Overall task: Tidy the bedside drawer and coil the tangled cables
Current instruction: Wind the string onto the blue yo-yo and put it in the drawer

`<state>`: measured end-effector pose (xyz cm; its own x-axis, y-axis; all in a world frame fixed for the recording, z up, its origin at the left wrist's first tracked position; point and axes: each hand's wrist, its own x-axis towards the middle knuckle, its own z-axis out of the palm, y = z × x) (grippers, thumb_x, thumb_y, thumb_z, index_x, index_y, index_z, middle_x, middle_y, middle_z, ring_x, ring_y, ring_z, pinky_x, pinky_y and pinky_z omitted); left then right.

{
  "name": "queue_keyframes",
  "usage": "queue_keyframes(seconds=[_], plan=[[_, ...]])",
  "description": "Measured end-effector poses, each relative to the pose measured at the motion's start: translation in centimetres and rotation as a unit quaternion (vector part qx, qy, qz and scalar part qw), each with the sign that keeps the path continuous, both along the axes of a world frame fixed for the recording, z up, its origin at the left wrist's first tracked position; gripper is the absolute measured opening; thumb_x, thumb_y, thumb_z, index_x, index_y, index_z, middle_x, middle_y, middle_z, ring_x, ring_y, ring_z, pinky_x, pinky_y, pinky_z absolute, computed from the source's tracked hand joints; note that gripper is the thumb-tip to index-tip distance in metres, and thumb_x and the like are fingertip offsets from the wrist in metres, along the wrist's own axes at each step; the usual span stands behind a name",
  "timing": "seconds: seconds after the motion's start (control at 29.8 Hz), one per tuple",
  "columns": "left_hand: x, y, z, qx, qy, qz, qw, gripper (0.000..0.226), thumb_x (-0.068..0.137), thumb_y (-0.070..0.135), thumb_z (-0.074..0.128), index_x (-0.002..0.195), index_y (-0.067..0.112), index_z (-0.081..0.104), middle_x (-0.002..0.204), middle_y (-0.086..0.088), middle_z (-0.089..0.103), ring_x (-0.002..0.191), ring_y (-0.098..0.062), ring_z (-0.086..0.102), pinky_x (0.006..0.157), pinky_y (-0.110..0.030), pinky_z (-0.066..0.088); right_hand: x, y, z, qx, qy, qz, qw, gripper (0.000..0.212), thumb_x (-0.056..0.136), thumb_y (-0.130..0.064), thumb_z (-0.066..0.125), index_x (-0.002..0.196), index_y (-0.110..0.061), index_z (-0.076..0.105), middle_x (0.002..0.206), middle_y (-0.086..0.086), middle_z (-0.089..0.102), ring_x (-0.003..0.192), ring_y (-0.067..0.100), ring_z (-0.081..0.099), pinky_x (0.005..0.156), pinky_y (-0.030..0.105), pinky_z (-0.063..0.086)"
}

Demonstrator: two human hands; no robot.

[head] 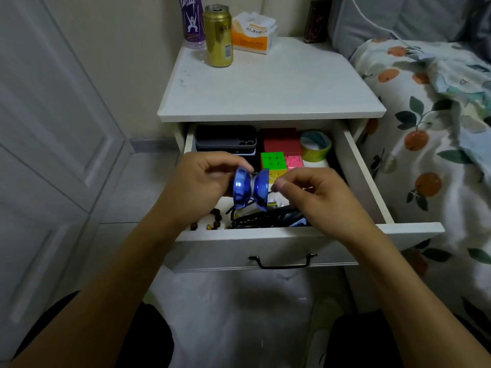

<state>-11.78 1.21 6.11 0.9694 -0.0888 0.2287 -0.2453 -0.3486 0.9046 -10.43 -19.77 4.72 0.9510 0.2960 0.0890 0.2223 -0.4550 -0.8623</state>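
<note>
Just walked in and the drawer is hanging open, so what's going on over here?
A person is sorting the open bedside drawer. The left hand holds a blue yo-yo above it, while the right hand pinches something thin beside it, probably its string. Inside the drawer, at the back, sit phone cases, a red box, a tape roll and a puzzle cube. Tangled black cables and beads lie uncoiled at the front.

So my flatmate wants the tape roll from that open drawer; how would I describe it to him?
Look in the open white drawer under the bedside table top, at its back right corner. The tape roll stands right of the red box: the only hollow ring there, yellow-green outside.
</note>
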Motion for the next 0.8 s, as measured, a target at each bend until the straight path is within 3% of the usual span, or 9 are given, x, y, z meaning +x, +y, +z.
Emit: queue_keyframes(seconds=[0.1,0.2,0.27,0.3,0.4,0.54,0.64,0.7,0.8], plan=[[0.4,-0.3,-0.4,-0.085,0.070,0.077,0.991,0.020,0.090,-0.007,0.060,0.098,0.005,0.074,0.084,-0.004,0.076,0.074,-0.015,0.073,0.063,-0.020,0.057,-1.0,0.5,-0.4,-0.075,0.007,0.105,0.992,0.020,0.094,-0.031,0.062,0.076,-0.029,0.069,0.065,-0.015,0.063,0.060,0.001,0.054,0.059,0.019,0.042],[0.6,-0.2,-0.9,0.081,0.019,0.080,0.993,0.022,0.090,-0.004,0.060,0.095,0.010,0.077,0.090,-0.001,0.075,0.081,-0.012,0.071,0.074,-0.022,0.058,-2.0,1.2,-0.4,-0.055,-0.031,0.141,0.988,0.019,0.095,-0.029,0.062,0.079,-0.021,0.071,0.062,-0.009,0.058,0.055,0.002,0.048,0.053,0.015,0.036],[0.3,-0.1,-0.8,0.190,-0.024,0.042,0.981,0.026,0.090,-0.003,0.060,0.089,0.017,0.078,0.091,0.006,0.073,0.086,0.000,0.066,0.080,-0.013,0.052,-1.8,1.1,-0.1,0.000,-0.057,0.079,0.995,0.017,0.094,-0.029,0.062,0.083,-0.023,0.073,0.064,-0.009,0.061,0.055,0.004,0.050,0.052,0.017,0.039],[0.3,-0.1,-0.6,0.197,-0.029,0.020,0.980,0.028,0.090,-0.003,0.060,0.087,0.019,0.077,0.090,0.008,0.073,0.086,0.003,0.065,0.079,-0.010,0.050,-1.4,0.9,0.1,0.018,-0.066,0.037,0.997,0.017,0.094,-0.030,0.061,0.083,-0.025,0.073,0.066,-0.009,0.063,0.056,0.005,0.052,0.053,0.019,0.042],[0.1,-0.2,-0.4,0.117,-0.022,-0.018,0.993,0.030,0.088,-0.007,0.061,0.086,0.020,0.075,0.087,0.013,0.072,0.082,0.001,0.067,0.074,-0.011,0.051,0.0,0.1,0.1,-0.011,-0.047,-0.026,0.998,0.017,0.094,-0.031,0.061,0.081,-0.024,0.072,0.072,-0.005,0.066,0.066,0.009,0.059,0.063,0.025,0.048],[0.4,-0.5,-0.5,-0.021,0.024,0.066,0.997,0.025,0.089,-0.012,0.057,0.094,0.006,0.075,0.086,-0.002,0.075,0.072,-0.009,0.072,0.063,-0.014,0.054,-0.3,0.5,-0.4,-0.127,-0.014,0.089,0.988,0.019,0.094,-0.028,0.062,0.075,-0.028,0.068,0.061,-0.010,0.059,0.059,0.002,0.052,0.056,0.015,0.037],[0.6,-0.2,-1.1,0.105,-0.017,0.094,0.990,0.026,0.090,-0.008,0.057,0.094,0.009,0.077,0.089,0.002,0.073,0.078,-0.009,0.070,0.070,-0.020,0.057,-1.1,1.1,-0.6,-0.087,-0.014,0.139,0.986,0.019,0.094,-0.028,0.063,0.079,-0.020,0.072,0.061,-0.006,0.060,0.056,0.003,0.049,0.054,0.019,0.038],[0.5,-0.1,-1.1,0.196,-0.053,0.062,0.977,0.026,0.088,-0.006,0.059,0.090,0.013,0.078,0.086,0.008,0.070,0.082,-0.003,0.066,0.077,-0.017,0.054,-1.0,1.0,-0.2,-0.024,-0.029,0.098,0.994,0.015,0.093,-0.027,0.063,0.083,-0.022,0.073,0.067,-0.004,0.064,0.058,0.008,0.054,0.056,0.024,0.043],[0.2,-0.3,-0.8,0.171,-0.052,0.017,0.984,0.030,0.088,-0.007,0.061,0.087,0.018,0.077,0.084,0.018,0.070,0.081,0.003,0.066,0.073,-0.008,0.049,0.2,0.2,0.2,0.005,-0.043,-0.009,0.999,0.015,0.092,-0.028,0.063,0.081,-0.025,0.072,0.067,-0.008,0.064,0.063,0.010,0.058,0.061,0.028,0.048]])
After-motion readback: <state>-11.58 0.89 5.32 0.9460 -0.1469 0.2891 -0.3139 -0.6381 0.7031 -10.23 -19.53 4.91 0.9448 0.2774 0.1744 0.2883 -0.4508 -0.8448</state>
